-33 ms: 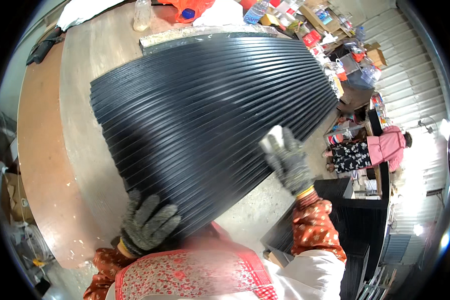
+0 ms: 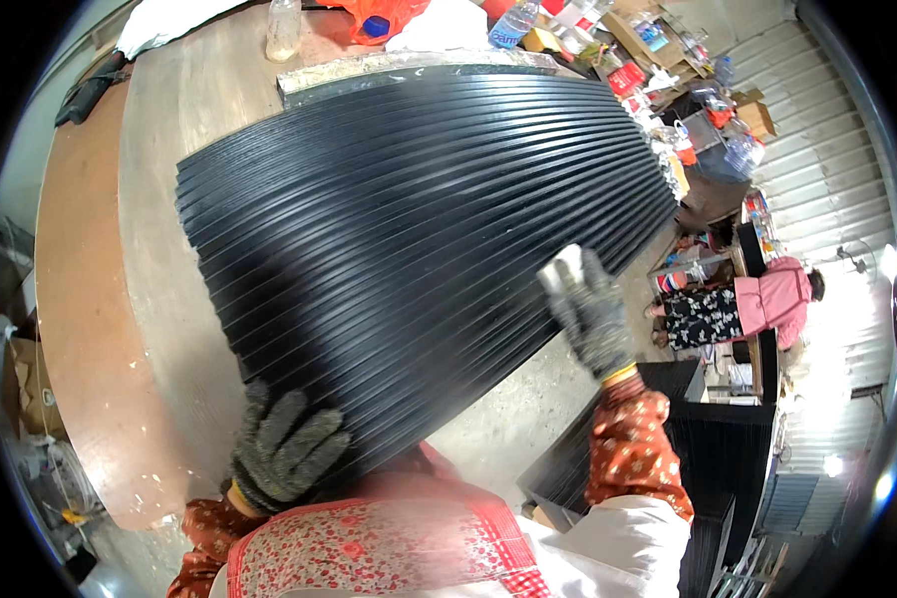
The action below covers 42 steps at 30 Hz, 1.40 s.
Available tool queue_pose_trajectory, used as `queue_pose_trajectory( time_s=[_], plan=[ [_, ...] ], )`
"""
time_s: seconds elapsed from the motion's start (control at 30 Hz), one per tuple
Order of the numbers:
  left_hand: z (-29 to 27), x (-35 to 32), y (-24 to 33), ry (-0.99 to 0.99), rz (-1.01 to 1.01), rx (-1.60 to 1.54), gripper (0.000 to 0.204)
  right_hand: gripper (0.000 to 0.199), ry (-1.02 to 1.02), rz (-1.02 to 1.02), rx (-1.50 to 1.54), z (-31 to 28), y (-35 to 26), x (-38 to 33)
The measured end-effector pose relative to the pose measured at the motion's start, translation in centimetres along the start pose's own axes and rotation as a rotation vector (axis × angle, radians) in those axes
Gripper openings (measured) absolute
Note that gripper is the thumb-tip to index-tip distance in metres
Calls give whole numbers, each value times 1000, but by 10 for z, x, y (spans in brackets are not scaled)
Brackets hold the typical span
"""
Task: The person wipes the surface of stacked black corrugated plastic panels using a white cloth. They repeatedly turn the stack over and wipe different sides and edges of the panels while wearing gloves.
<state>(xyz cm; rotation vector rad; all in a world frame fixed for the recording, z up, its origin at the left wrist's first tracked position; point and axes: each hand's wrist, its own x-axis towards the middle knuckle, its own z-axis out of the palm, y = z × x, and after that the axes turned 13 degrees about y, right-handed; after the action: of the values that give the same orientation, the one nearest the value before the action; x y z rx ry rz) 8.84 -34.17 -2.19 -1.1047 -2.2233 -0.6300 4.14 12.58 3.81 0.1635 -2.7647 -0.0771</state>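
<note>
The black strips (image 2: 419, 229) could slip out of line or fan apart, I judge, if the 2 hands press unevenly, since no binding shows around them. They fill the middle of the frame, over the tabletop (image 2: 159, 309). The left hand (image 2: 287, 444), fingers spread wide, is at their lower-left end; the right hand (image 2: 590, 311), fingers extended but closer together, is at their right edge, contact unclear.

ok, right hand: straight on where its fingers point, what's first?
The black strips: the right hand's fingertips already overlap them in the picture. Whether it touches them or hovers just above, I can't tell from this view.
</note>
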Motion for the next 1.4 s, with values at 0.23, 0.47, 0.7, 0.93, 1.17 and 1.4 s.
queue_pose_trajectory(
  time_s=[0.23, 0.47, 0.7, 0.93, 1.17, 1.4],
  plan=[
    [-6, 20, 35, -102, -320, 62, 32, 48, 78, 451, -204, 52, 235, 43],
    [10, -25, 42, -77, -536, 122, 22, 45, 44, -218, -156, 16, 78, -2],
    [14, 17, 41, -66, -326, 137, 32, 40, 159, -203, 542, -21, -51, -26],
    [13, 13, 47, -45, -395, 165, 40, 56, 196, -424, 174, 9, 15, -36],
    [12, 1, 53, -43, -416, 193, 39, 50, 46, -88, -6, -37, 73, -60],
    [12, 10, 51, -56, -426, 190, 39, 54, -78, -199, 180, -19, 30, -5]
  ],
)
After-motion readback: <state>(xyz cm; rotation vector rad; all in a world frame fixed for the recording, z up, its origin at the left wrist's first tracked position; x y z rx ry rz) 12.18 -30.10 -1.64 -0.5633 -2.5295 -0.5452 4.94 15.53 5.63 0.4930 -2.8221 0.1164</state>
